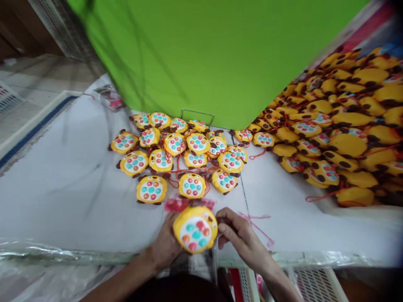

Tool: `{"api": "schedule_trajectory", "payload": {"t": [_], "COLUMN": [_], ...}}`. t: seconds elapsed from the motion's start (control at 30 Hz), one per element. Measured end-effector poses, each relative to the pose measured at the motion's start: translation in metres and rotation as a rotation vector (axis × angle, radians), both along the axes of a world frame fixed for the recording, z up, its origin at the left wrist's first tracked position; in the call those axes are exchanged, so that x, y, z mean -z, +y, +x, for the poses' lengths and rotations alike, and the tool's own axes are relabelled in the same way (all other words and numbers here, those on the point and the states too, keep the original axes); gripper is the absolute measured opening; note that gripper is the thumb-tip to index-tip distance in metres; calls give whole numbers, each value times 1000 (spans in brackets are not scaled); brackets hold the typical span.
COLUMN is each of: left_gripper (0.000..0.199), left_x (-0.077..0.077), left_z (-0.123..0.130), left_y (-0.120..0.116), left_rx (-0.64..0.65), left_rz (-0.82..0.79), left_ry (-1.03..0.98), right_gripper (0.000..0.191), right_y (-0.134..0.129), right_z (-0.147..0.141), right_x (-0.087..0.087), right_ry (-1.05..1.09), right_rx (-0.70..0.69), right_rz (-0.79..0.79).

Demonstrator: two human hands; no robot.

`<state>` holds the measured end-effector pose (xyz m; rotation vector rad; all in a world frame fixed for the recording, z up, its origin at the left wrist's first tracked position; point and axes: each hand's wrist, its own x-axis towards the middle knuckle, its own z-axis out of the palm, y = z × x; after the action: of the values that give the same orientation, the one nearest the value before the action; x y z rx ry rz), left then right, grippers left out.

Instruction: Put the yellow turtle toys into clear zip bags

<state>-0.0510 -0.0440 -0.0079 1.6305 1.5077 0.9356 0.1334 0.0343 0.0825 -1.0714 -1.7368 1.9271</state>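
A round yellow toy (195, 230) with a white face and turquoise, red and orange dots is held above the table's front edge. My left hand (166, 243) grips it from the left, its fingers partly hidden behind the toy. At the toy's right edge, my right hand (236, 235) has its fingers curled and pressed together on a dark part. Below the toy is a clear plastic bag (190, 204) with a pink printed top. Several similar toys (152, 189) with orange cords lie just beyond my hands.
A big pile of the same toys (346, 142) fills the right side. A green panel (201, 54) stands at the back, with a wire holder at its foot. Pink strips (260, 226) lie right of my hands; plastic packs (108, 98) lie at the back left.
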Motion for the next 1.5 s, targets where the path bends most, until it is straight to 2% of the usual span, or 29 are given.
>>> {"api": "schedule_trajectory", "payload": {"t": [0.07, 0.13, 0.2, 0.27, 0.43, 0.5, 0.6, 0.63, 0.7, 0.77, 0.87, 1.0, 1.13, 1.23, 1.33, 1.5], "left_gripper": [20, 26, 26, 21, 14, 13, 17, 21, 26, 26, 25, 23, 22, 22, 22, 23], "left_x": [2, -1, -7, -15, -34, -41, -50, -51, -51, -48, -45, -47, -49, -47, -42, -39], "left_z": [4, 8, 12, 14, 4, -10, -29, -32, -34, -31, -24, -16, -6, -3, -5, -5], "left_y": [-5, -10, -13, -14, -13, -13, -9, -7, -2, 3, 7, 8, 10, 10, 8, 7], "left_rx": [41, 69, 59, 26, -50, -179, -415, -442, -410, -349, -361, -380, -405, -449, -473, -471], "left_rz": [72, 197, 327, 398, 435, 372, 34, -113, -344, -438, -417, -385, -451, -467, -428, -419], "left_ry": [87, 266, 461, 549, 457, 353, 76, -32, -220, -327, -329, -340, -540, -664, -658, -657], "right_gripper": [22, 19, 16, 13, 11, 12, 13, 13, 13, 14, 16, 19, 20, 24, 23, 16], "right_y": [-5, -11, -16, -17, -12, -9, -9, -9, -9, -8, -1, 12, 17, 13, 5, -9], "right_z": [-5, -11, -14, -13, -2, 1, 2, 2, 1, 1, 4, 7, 3, -2, -5, -7], "right_x": [10, 22, 31, 35, 31, 27, 25, 25, 25, 24, 18, 10, 13, 14, 12, 15], "right_ry": [-8, -70, -154, -230, -306, -288, -241, -236, -235, -248, -303, -354, -357, -375, -357, -333], "right_rx": [182, 248, 207, 136, 34, 31, 20, 17, 9, 1, -60, -310, -515, -480, -376, -297], "right_rz": [89, 224, 354, 424, 442, 432, 401, 399, 406, 415, 424, 408, 439, 538, 659, 851]}}
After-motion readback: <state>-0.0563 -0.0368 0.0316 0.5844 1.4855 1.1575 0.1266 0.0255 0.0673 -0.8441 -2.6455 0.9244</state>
